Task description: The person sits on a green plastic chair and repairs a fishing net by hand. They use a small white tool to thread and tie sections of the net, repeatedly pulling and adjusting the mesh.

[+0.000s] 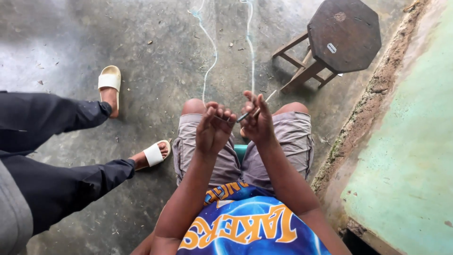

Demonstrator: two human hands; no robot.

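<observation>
The right hand (257, 118) pinched a thin crochet hook (255, 109); the left hand (214, 127), just beside it, curled around pale blue yarn (210, 52) running beyond both hands.

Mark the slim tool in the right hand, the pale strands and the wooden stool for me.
slim tool (246, 114), head view, on its dark shaft beside the fingers.
pale strands (211, 41), head view, on the left strand over the floor.
wooden stool (343, 34), head view, on the seat top.

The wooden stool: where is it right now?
The wooden stool stands top right in the head view, on the concrete floor, beyond the person's right hand.
</observation>
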